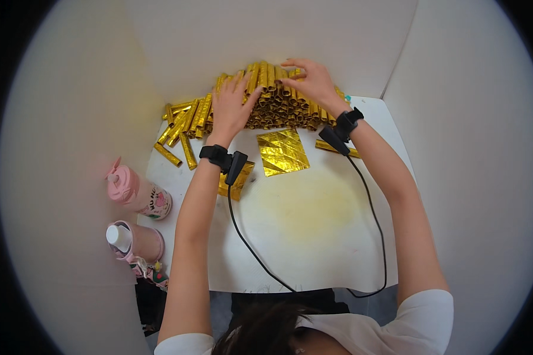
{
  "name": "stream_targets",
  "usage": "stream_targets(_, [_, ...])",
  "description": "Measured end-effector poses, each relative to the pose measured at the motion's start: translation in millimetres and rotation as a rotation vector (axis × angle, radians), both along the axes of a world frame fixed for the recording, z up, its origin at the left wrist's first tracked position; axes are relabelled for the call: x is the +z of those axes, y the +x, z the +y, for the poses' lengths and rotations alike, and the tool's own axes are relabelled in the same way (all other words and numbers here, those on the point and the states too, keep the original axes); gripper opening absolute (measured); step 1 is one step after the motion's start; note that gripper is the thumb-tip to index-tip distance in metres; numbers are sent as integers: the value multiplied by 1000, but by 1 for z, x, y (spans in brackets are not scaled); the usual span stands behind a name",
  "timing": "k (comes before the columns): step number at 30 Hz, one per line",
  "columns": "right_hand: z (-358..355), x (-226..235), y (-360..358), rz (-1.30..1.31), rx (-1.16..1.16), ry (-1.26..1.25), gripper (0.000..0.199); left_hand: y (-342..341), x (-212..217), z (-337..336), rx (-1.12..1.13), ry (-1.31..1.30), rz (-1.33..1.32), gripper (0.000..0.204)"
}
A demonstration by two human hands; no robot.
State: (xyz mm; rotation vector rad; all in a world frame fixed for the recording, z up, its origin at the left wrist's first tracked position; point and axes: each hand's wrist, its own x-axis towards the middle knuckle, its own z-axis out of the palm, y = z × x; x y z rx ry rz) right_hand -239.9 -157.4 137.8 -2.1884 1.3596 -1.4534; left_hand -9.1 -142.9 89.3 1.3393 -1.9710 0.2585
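Observation:
A big stack of rolled gold foil tubes (275, 103) is piled against the back wall of a white table (314, 236). My left hand (231, 106) lies flat on the left side of the stack, fingers spread. My right hand (308, 80) rests on the top right of the stack, fingers apart, gripping nothing that I can see. Both wrists wear black bands with cables trailing down to the table's near edge. A flat gold foil sheet (282, 151) lies on the table just in front of the stack, between my forearms.
Loose gold tubes (177, 139) lie scattered at the left of the pile, and one lies by my right wrist (327, 145). Another gold piece (238, 183) sits under my left wrist. Two pink bottles (137, 195) (133, 241) stand at the left. White walls enclose the table.

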Motion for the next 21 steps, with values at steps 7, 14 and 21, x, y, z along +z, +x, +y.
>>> stream_targets(7, [27, -9, -78, 552, -19, 485, 48, 89, -17, -2, 390, 358, 137, 74])
stream_targets(14, [99, -59, -116, 783, -95, 619, 36, 101, -43, 10, 284, 371, 161, 72])
stream_targets(21, [85, -28, -109, 302, 13, 575, 31, 121, -64, 1, 208, 181, 300, 39])
